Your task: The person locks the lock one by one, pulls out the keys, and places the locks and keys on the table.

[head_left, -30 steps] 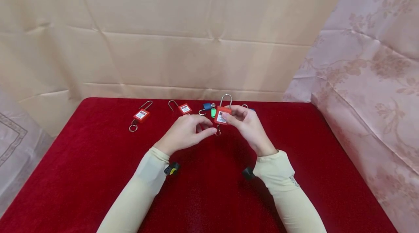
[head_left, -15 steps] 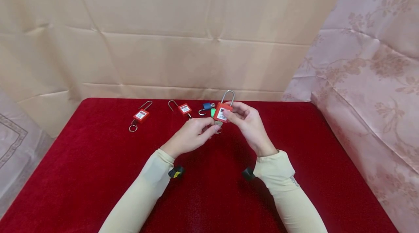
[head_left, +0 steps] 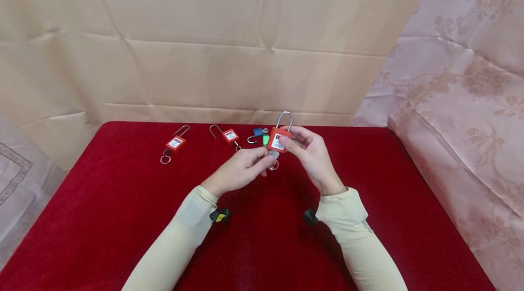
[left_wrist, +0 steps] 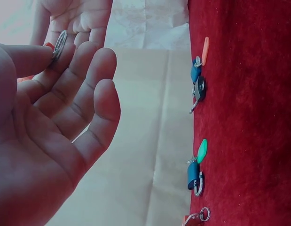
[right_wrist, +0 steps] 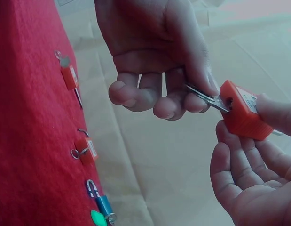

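Observation:
My right hand (head_left: 309, 157) grips an orange-red padlock (head_left: 278, 140) with a white label, thumb on the label face. Its long metal shackle points up, and both legs reach the body. Between thumb and index finger, my left hand (head_left: 245, 167) pinches a key (head_left: 274, 154) under the lock. In the right wrist view, the key (right_wrist: 211, 98) lies right at the keyhole on the underside of the orange padlock (right_wrist: 244, 113). A key ring (head_left: 273, 165) hangs by the left fingertips. The left hand's other fingers are loosely bent.
Two more red padlocks (head_left: 176, 142) (head_left: 230, 136) with raised shackles lie on the red cloth-covered table (head_left: 254, 236). Near the back edge is a blue padlock (head_left: 257, 132) with a green tag (head_left: 266, 140). Another blue padlock (left_wrist: 196, 73) with an orange tag (left_wrist: 205, 51) lies farther right.
My left hand has moved slightly right and now pinches the key, which it brings up to the lock's underside. The padlock in my right hand has risen slightly and tilted.

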{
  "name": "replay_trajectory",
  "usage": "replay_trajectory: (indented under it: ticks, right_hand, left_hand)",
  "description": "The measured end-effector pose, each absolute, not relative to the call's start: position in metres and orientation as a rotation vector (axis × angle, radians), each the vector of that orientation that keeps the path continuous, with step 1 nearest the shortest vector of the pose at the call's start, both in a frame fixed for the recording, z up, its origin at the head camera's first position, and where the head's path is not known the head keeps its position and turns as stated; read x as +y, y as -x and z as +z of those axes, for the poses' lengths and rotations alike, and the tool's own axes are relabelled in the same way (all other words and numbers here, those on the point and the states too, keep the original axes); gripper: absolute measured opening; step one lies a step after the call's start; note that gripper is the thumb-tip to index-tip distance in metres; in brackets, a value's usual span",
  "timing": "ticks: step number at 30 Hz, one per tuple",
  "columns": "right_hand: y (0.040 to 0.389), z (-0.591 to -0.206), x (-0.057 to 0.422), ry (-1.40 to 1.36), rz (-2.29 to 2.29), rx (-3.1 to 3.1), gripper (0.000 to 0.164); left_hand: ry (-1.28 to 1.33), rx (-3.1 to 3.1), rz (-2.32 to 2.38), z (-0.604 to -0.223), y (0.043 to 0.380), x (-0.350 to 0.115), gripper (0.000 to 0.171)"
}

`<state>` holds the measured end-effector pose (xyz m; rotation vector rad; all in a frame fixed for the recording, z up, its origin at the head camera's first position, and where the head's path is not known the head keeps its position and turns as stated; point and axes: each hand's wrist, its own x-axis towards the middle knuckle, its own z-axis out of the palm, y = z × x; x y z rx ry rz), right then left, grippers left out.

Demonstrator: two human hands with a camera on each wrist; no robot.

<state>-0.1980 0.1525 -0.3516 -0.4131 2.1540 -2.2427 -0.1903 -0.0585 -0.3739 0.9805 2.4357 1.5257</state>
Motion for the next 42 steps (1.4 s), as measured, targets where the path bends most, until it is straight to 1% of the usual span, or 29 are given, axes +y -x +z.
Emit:
replay_trajectory:
  ticks: [6,17,27,33,42]
  right_hand:
    - [0.198,-0.352,0.156,0.427,-2.251,2.153,0.035]
    - [0.194,-0.354,0.155,0.412,-2.245,2.173,0.035]
    - [0.193,-0.352,0.155,0.397,-2.220,2.203,0.033]
    - [0.195,-0.345,0.158,0.407,-2.235,2.205,0.033]
    - [0.202,-0.349,0.160,0.373,-2.213,2.152,0.033]
  left_hand:
    - [-1.004,2.484,1.570,-0.378,0.189,-0.053,0.014]
    - [-0.961,2.548,1.845,-0.381,0.185,-0.045,0.010]
    - [-0.963,2.583,1.775,-0.377,0.185,-0.048,0.010]
    - [-0.947,2.575,1.867,-0.376,0.185,-0.037,0.011]
    - [-0.840,2.497,1.894,-0.380,0.183,-0.033,0.015]
